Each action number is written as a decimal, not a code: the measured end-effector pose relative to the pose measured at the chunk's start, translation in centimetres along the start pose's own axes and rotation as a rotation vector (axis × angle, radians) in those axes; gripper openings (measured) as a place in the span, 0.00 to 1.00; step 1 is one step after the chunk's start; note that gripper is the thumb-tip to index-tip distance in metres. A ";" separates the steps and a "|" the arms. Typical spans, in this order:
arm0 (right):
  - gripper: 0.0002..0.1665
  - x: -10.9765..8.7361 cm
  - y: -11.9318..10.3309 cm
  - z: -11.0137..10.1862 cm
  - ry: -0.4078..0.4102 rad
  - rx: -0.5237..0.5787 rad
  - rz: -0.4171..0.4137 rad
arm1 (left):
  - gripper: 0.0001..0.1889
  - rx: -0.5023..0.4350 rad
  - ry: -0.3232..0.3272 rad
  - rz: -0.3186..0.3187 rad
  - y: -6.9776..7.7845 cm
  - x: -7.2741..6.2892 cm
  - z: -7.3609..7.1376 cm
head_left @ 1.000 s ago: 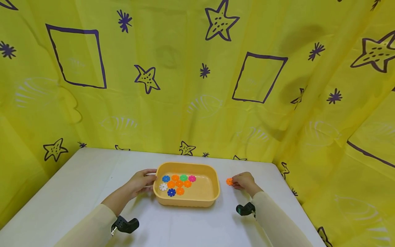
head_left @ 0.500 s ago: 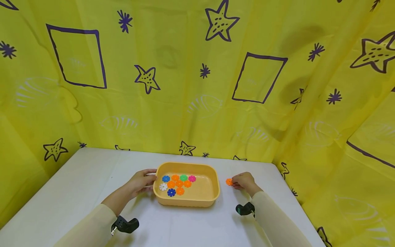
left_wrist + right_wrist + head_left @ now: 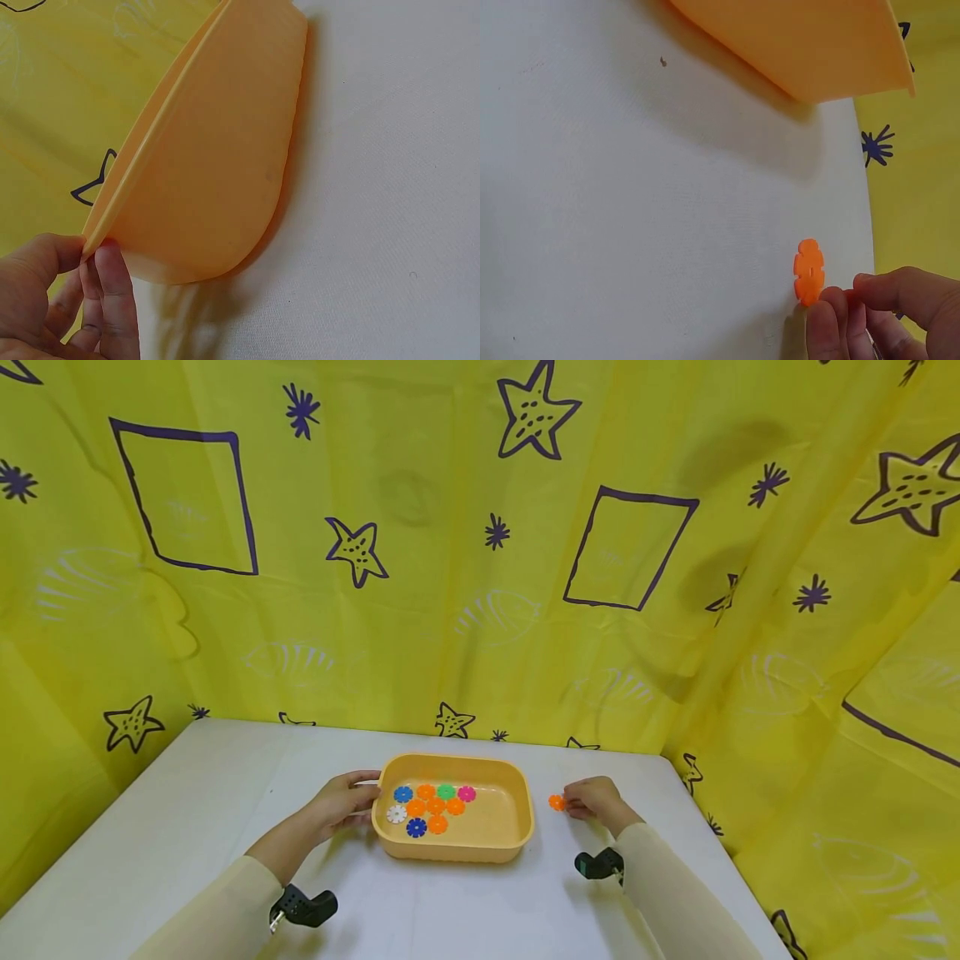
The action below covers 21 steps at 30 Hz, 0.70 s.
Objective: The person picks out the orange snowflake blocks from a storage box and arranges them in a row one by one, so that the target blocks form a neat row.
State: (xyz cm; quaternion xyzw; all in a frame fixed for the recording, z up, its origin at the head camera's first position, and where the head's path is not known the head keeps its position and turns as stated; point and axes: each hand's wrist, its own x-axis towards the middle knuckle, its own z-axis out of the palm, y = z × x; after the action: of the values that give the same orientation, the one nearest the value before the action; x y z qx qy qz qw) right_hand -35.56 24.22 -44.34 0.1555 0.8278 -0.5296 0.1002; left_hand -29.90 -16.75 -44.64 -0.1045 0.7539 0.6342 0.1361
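Note:
A light-orange plastic basin stands on the white table, with several notched flower-shaped plastic discs lying flat inside it: orange, blue, dark blue, white, green and pink. My left hand pinches the basin's left rim, thumb and fingers on either side of it in the left wrist view. To the right of the basin, my right hand pinches an orange flower-shaped disc just above the table. A reddish-orange bit shows between thumb and fingertip; the rest is hidden.
The white table ends at a yellow curtain with purple stars and frames, behind and on both sides. A black wrist device hangs below the left wrist and another black device below the right.
Almost nothing differs. My right hand shifts very slightly with the orange disc; the left hand and the basin stay where they were.

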 end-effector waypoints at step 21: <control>0.23 -1.4 -3.6 0.9 -0.198 0.088 -0.150 | 0.26 0.012 0.003 0.001 0.0 0.0 0.0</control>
State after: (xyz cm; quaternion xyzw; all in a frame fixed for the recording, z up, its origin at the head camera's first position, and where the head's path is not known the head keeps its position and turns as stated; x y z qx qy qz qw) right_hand -35.55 21.76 -41.19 0.0445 0.7991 -0.5842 0.1346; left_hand -29.89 -16.72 -44.62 -0.1041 0.7580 0.6295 0.1352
